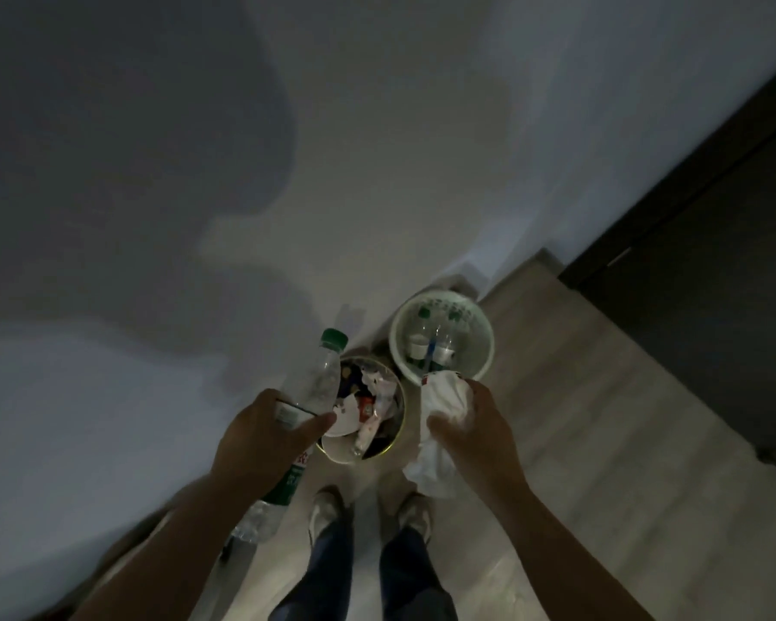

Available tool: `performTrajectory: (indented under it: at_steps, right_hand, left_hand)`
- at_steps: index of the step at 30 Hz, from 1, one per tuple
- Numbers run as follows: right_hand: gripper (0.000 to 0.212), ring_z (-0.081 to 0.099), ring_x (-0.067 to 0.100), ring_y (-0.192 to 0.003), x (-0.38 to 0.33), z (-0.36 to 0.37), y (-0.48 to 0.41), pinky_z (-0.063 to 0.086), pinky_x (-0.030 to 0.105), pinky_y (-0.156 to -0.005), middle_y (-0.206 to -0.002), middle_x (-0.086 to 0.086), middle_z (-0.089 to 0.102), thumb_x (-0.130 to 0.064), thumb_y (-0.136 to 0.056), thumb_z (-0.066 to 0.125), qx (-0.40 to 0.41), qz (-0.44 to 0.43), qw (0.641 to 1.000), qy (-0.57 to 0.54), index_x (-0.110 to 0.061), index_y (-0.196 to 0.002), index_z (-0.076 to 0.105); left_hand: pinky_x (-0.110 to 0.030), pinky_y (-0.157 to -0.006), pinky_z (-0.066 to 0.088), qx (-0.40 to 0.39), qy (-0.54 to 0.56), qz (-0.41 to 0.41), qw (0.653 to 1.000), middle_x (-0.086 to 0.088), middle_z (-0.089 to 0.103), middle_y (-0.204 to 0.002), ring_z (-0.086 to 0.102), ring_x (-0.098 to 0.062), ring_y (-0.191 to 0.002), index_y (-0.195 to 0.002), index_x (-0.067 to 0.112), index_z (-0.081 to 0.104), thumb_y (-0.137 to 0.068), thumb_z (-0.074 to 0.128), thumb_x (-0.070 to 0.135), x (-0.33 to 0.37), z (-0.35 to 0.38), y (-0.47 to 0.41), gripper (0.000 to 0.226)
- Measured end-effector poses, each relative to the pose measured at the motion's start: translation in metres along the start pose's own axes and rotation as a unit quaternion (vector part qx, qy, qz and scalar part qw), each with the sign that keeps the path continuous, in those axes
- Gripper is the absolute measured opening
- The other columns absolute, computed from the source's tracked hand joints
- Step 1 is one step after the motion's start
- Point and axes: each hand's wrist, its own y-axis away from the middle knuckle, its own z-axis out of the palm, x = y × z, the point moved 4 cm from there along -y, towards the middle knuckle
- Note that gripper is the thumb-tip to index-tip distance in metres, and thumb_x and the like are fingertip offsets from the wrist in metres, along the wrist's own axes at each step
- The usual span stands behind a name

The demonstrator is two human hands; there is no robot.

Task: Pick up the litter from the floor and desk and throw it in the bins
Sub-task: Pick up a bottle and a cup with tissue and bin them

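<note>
L hand (261,437), lower middle of the frame, has its fingers curled round a clear bottle (314,383) w/ a green cap. R hand (480,423) squeezes a scrunched white paper (433,468). Two round bins sit on the floor (556,396) by the wall (377,127). The wrapper bin (346,454) is btw the hands. The bottle bin (471,333) is just up and right of it.

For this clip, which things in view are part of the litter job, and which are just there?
Job: plastic bottle, in the left grip; crumpled white paper, in the right grip; near bin of wrappers; far bin holding bottles.
Just there: shoes; dark door; wall.
</note>
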Motion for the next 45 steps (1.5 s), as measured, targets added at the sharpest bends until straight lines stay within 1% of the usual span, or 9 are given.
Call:
performTrajectory:
  at_steps: [11, 16, 19, 26, 29, 32, 35, 41, 45]
  right_hand:
    - [0.051, 0.059, 0.005, -0.087, 0.133, 0.122, -0.139, 0.041, 0.011, -0.061, -0.105, -0.009, 0.058, -0.026, -0.077, 0.066, -0.037, 0.040, 0.997, 0.051, -0.026, -0.125, 0.048]
    - [0.061, 0.060, 0.019, -0.105, 0.187, 0.183, -0.196, 0.053, 0.038, -0.089, -0.120, 0.001, 0.059, -0.032, -0.079, 0.067, -0.054, 0.070, 0.994, 0.060, -0.024, -0.135, 0.043]
    - [0.066, 0.056, 0.021, -0.114, 0.215, 0.222, -0.223, 0.049, 0.039, -0.095, -0.128, 0.004, 0.055, -0.031, -0.081, 0.066, -0.062, 0.065, 0.993, 0.078, -0.022, -0.140, 0.038]
    - [0.073, 0.047, 0.031, -0.121, 0.270, 0.294, -0.261, 0.042, 0.038, -0.101, -0.136, 0.016, 0.044, -0.038, -0.085, 0.062, -0.105, 0.110, 0.979, 0.137, -0.015, -0.145, 0.028]
    - [0.077, 0.047, 0.029, -0.120, 0.274, 0.296, -0.269, 0.043, 0.041, -0.101, -0.136, 0.013, 0.043, -0.042, -0.080, 0.066, -0.088, 0.116, 0.982, 0.121, -0.017, -0.143, 0.031]
    - [0.095, 0.042, 0.024, -0.126, 0.259, 0.278, -0.264, 0.042, 0.041, -0.103, -0.138, 0.007, 0.041, -0.041, -0.069, 0.079, -0.061, 0.025, 0.995, 0.080, -0.020, -0.146, 0.028]
    - [0.100, 0.036, 0.014, -0.134, 0.239, 0.255, -0.248, 0.043, 0.036, -0.104, -0.145, -0.003, 0.037, -0.038, -0.066, 0.083, -0.071, -0.058, 0.995, 0.024, -0.023, -0.148, 0.027]
    - [0.074, 0.046, 0.009, -0.124, 0.231, 0.203, -0.226, 0.044, 0.026, -0.101, -0.136, -0.005, 0.048, -0.026, -0.080, 0.073, -0.048, -0.058, 0.995, 0.070, -0.024, -0.144, 0.037]
    - [0.061, 0.044, 0.011, -0.126, 0.240, 0.160, -0.212, 0.037, 0.019, -0.101, -0.137, -0.003, 0.047, -0.029, -0.089, 0.063, -0.045, -0.013, 0.991, 0.123, -0.022, -0.143, 0.038]
  left_hand:
    - [-0.031, -0.064, 0.053, -0.032, -0.063, 0.010, 0.997, 0.012, 0.051, -0.076, 0.055, -0.008, -0.067, -0.099, 0.025, 0.047, -0.068, 0.069, 0.065, -0.058, 0.125, -0.126, 0.056]
    - [-0.036, -0.074, 0.054, -0.048, -0.090, 0.016, 0.995, 0.002, 0.057, -0.092, 0.058, -0.019, -0.080, -0.108, 0.020, 0.047, -0.069, 0.066, 0.067, -0.086, 0.176, -0.174, 0.063]
    - [-0.038, -0.077, 0.054, -0.041, -0.094, 0.011, 0.995, 0.000, 0.059, -0.095, 0.060, -0.022, -0.084, -0.110, 0.019, 0.048, -0.068, 0.066, 0.067, -0.104, 0.199, -0.200, 0.066]
    - [-0.022, -0.053, 0.041, -0.030, -0.094, 0.019, 0.995, 0.015, 0.050, -0.079, 0.053, -0.005, -0.069, -0.106, 0.024, 0.047, -0.066, 0.069, 0.065, -0.142, 0.235, -0.233, 0.061]
    - [-0.019, -0.051, 0.038, -0.024, -0.099, 0.019, 0.995, 0.014, 0.050, -0.078, 0.051, -0.002, -0.067, -0.105, 0.022, 0.049, -0.067, 0.071, 0.063, -0.147, 0.242, -0.243, 0.060]
    - [-0.017, -0.052, 0.033, -0.027, -0.085, 0.013, 0.996, 0.019, 0.046, -0.076, 0.044, 0.005, -0.066, -0.103, 0.024, 0.046, -0.067, 0.073, 0.060, -0.140, 0.245, -0.246, 0.058]
    - [-0.022, -0.055, 0.039, -0.044, -0.098, 0.009, 0.994, 0.011, 0.056, -0.083, 0.054, -0.003, -0.070, -0.109, 0.022, 0.050, -0.066, 0.071, 0.063, -0.126, 0.242, -0.248, 0.063]
    - [-0.041, -0.076, 0.054, -0.057, -0.123, 0.020, 0.991, -0.002, 0.063, -0.097, 0.061, -0.022, -0.084, -0.109, 0.019, 0.051, -0.067, 0.069, 0.065, -0.088, 0.228, -0.248, 0.064]
    - [-0.032, -0.068, 0.049, -0.103, -0.133, 0.037, 0.985, 0.003, 0.060, -0.089, 0.057, -0.017, -0.077, -0.105, 0.016, 0.051, -0.064, 0.068, 0.068, -0.054, 0.234, -0.247, 0.068]
